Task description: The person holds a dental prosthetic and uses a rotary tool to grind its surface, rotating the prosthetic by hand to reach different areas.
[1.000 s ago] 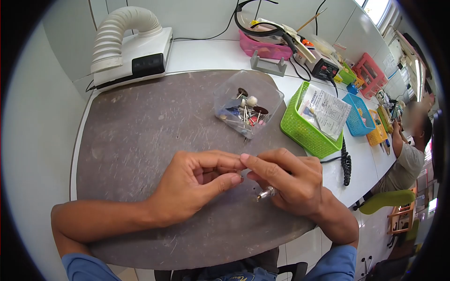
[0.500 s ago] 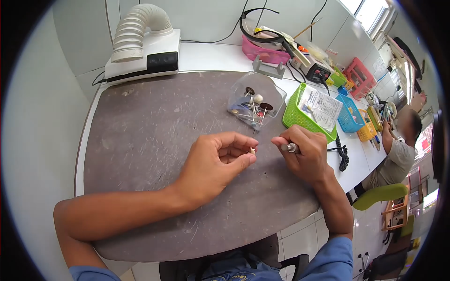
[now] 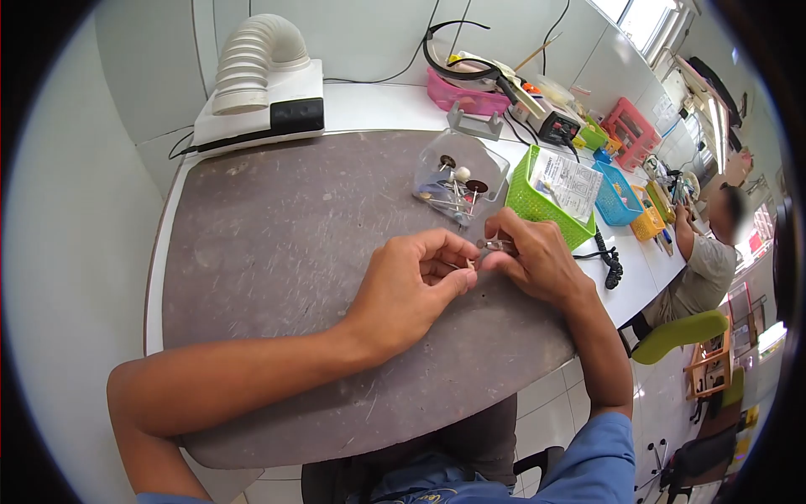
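Observation:
Between the thumb and fingertips of my left hand (image 3: pixel 401 281) is a small cream-coloured, tooth-like piece (image 3: pixel 471 264), mostly covered by the fingers. My right hand (image 3: pixel 541 259) is closed round a metal rotary handpiece (image 3: pixel 499 245), its tip pointing left at the piece. Both hands are over the grey-brown work mat (image 3: pixel 277 260), with their fingertips nearly meeting. Just behind them stands a clear plastic container (image 3: pixel 426 172) holding several mounted discs and burs, among them a dark disc (image 3: pixel 476 186) and a white round tip (image 3: pixel 462 174).
A green basket (image 3: pixel 550 210) with a printed packet (image 3: pixel 567 185) sits right of the container, beside a black coiled cord (image 3: pixel 611 267). Blue (image 3: pixel 617 202) and orange (image 3: pixel 646 223) baskets follow. A white hose unit (image 3: pixel 256 76) stands back left. At far right sits another person (image 3: pixel 709 265).
My hands have come closer together, the left moving right. My right hand has turned, so the handpiece now points left toward the cream piece. The whole view has shifted slightly.

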